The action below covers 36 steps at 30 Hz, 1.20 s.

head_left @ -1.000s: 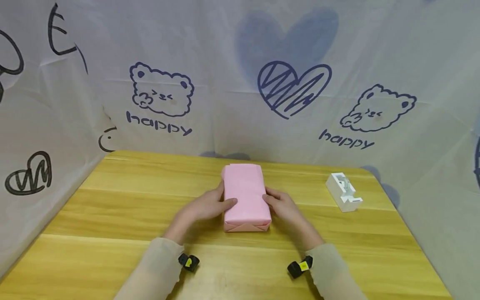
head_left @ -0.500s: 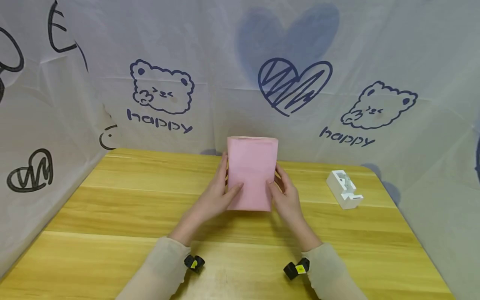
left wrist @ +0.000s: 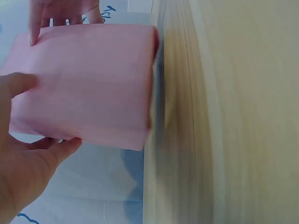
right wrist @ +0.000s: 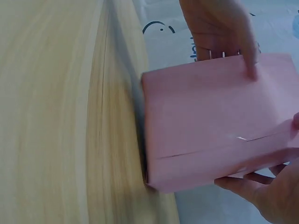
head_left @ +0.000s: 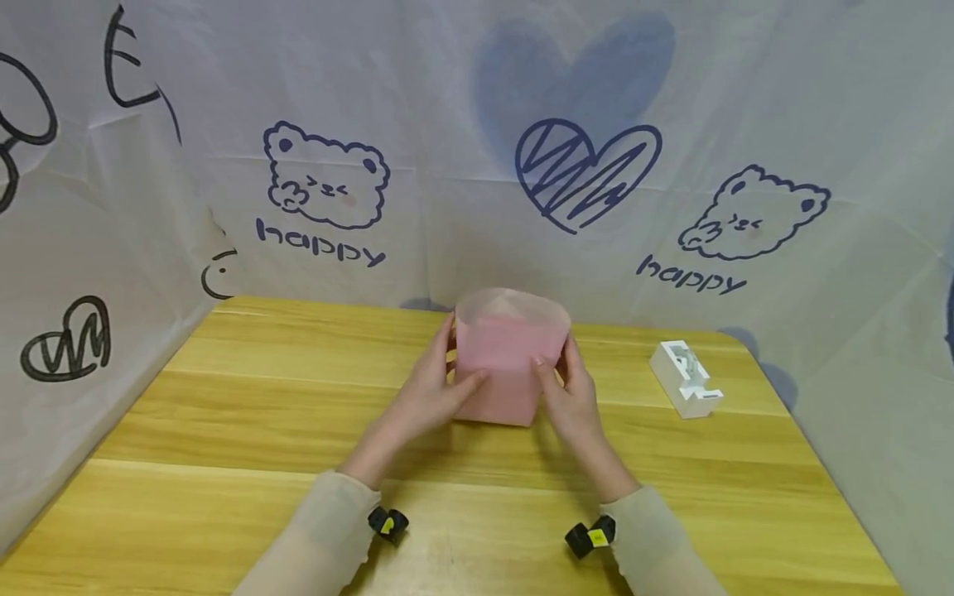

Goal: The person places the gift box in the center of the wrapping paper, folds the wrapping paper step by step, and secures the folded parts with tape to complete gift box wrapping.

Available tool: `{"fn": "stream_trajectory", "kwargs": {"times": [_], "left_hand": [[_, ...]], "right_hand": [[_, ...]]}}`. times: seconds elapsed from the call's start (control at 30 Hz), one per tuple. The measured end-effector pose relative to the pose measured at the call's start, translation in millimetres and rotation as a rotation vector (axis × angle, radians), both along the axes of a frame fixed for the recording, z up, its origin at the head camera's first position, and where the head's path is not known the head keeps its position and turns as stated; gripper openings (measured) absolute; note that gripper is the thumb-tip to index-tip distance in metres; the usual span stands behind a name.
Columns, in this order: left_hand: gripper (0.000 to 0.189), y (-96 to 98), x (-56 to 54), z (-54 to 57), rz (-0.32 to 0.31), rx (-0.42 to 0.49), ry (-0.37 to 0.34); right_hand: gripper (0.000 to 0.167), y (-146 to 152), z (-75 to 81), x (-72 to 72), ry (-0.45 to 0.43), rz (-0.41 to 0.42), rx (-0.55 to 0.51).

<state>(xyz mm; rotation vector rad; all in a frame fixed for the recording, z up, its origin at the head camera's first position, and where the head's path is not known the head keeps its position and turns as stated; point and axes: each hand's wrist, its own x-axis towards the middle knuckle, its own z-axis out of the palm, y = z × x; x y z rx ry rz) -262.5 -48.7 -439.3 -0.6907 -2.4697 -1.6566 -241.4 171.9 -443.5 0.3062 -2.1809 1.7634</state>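
Note:
A box wrapped in pink paper [head_left: 495, 389] stands tipped up at the middle of the table in the head view. At its upper end the paper sticks up as a loose, paler collar. My left hand [head_left: 431, 393] grips its left side, thumb on the near face and fingers behind. On the other side my right hand [head_left: 572, 401] holds it the same way. In the left wrist view the pink box [left wrist: 88, 84] has its lower end close to the wooden surface. A lengthwise paper seam crosses the pink wrapping [right wrist: 210, 144] in the right wrist view.
A white tape dispenser [head_left: 686, 381] sits at the right rear of the wooden table [head_left: 246, 430]. Behind the table hangs a white cloth [head_left: 447, 99] with drawn bears and hearts. Black cameras [head_left: 387, 523] are strapped at both wrists.
Both hands have tipped the box from lying flat to standing up, its folded end going down out of sight. The paper collar at the top has since spread wider.

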Motion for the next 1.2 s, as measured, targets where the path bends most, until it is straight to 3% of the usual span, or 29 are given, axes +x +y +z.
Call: {"fn": "stream_trajectory", "kwargs": {"times": [0.2,0.4,0.53,0.7,0.93,1.0,1.07,1.2], "left_hand": [[0.068,-2.8,0.8,-0.6,-0.016,0.016,-0.014],[0.057,-1.3,2.1,0.2,0.038,0.002,-0.008],[0.058,2.7,3.3,1.1,0.095,-0.006,-0.031],[0.06,8.7,2.6,-0.1,0.157,0.059,-0.094],[0.067,11.3,0.8,-1.8,0.174,0.111,-0.111],[0.077,10.3,1.7,-0.7,0.192,0.071,-0.075],[0.086,8.6,3.7,2.4,0.219,0.006,0.013],[0.092,3.2,10.8,13.0,0.275,-0.176,0.357]], "right_hand": [[0.064,4.8,2.3,-0.5,-0.048,-0.013,0.063],[0.061,9.0,6.3,0.8,-0.088,-0.04,0.109],[0.064,8.4,9.3,1.0,-0.122,-0.077,0.1],[0.061,5.0,9.1,-4.9,-0.146,-0.083,0.085],[0.06,3.4,8.6,-7.1,-0.174,-0.089,0.065],[0.059,3.7,8.0,-7.2,-0.188,-0.087,0.055],[0.058,3.7,7.4,-7.0,-0.191,-0.082,0.043],[0.058,2.9,5.0,-6.9,-0.185,-0.078,0.023]]}}
